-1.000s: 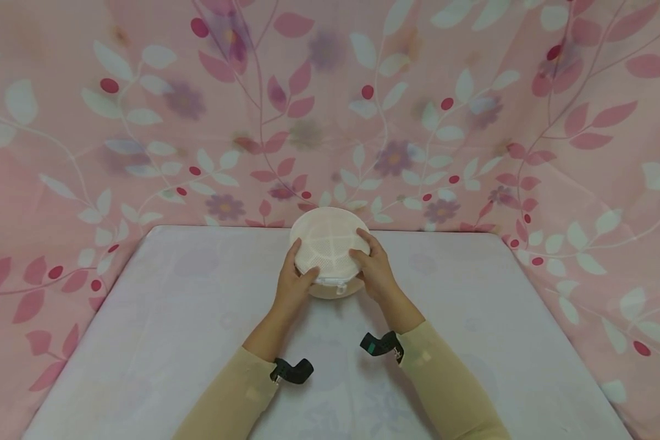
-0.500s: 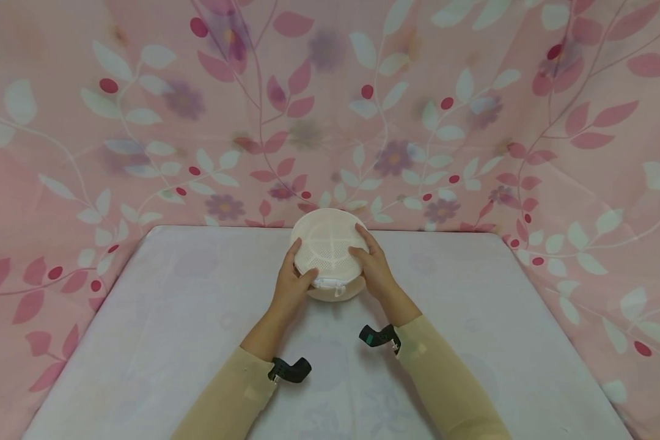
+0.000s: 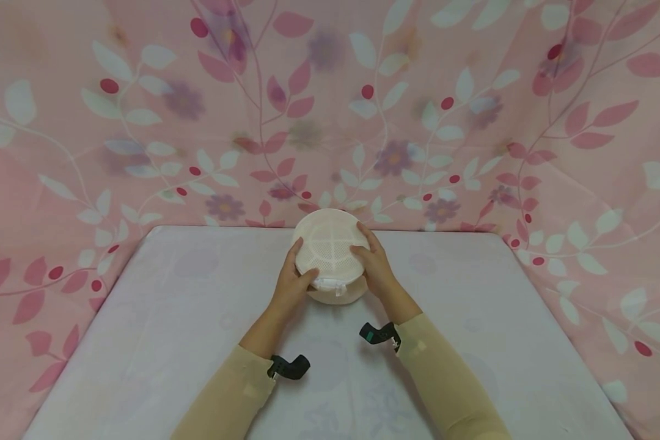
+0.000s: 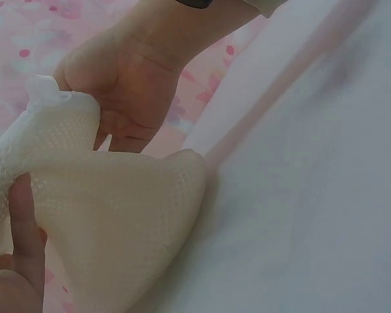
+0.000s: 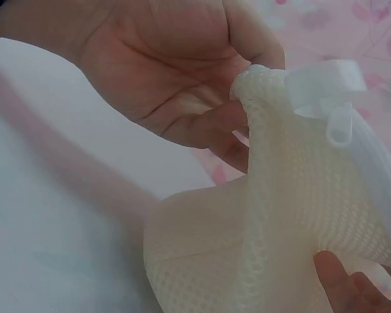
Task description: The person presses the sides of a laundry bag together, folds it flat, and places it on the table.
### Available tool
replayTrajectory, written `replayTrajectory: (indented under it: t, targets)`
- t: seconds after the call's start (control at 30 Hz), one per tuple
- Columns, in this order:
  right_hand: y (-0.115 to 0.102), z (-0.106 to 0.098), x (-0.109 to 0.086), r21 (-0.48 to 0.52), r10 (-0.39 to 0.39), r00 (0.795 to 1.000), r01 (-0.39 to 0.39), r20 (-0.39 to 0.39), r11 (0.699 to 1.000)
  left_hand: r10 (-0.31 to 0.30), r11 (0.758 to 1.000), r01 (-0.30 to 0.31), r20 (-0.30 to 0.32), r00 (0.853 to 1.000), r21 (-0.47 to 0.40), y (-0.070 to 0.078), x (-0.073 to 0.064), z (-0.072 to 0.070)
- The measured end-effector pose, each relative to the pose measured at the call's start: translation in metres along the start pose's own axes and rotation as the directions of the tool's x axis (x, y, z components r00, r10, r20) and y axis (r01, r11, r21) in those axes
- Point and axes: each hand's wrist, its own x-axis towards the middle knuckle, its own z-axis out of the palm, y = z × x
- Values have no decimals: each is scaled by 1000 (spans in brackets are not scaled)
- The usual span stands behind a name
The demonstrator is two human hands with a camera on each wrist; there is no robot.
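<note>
A round cream mesh laundry bag is held up over the table, its patterned face turned upward. My left hand grips its left edge, thumb on top near the white zip. The right hand holds the right edge, thumb on the face and fingers along the rim. The left wrist view shows the bag's rounded lower side bulging down beside the white cloth. A white zip pull hangs from the seam in the right wrist view. Fingers behind the bag are partly hidden.
A table under a white cloth spreads around the hands, its far edge just behind the bag. Pink floral fabric hangs at the back and both sides. Each wrist carries a black camera.
The bag has shifted very slightly towards me, and more of its lower side shows below the zip. Both hands keep their grip, with the forearms moving only a little.
</note>
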Motion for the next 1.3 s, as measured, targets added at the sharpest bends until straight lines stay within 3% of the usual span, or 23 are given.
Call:
replayTrajectory:
  t: [0.3,0.5,0.83,1.07,1.3]
  targets:
    - [-3,0,0,-29,9,1000,-9,-4,1000,39,994,-38,-8,999,103,-4,7,-4]
    - [-5,-2,1,-39,10,1000,-10,14,999,42,992,-43,15,999,119,-4,9,-4]
    - [-7,-4,2,-39,10,998,-8,59,999,105,988,-108,24,994,113,-2,12,-6]
    - [-10,-2,0,11,17,997,-17,76,1000,91,992,-99,100,991,75,29,-2,-7]
    - [-11,-2,-1,23,13,996,-15,85,1000,115,990,-121,85,990,70,5,11,-10]
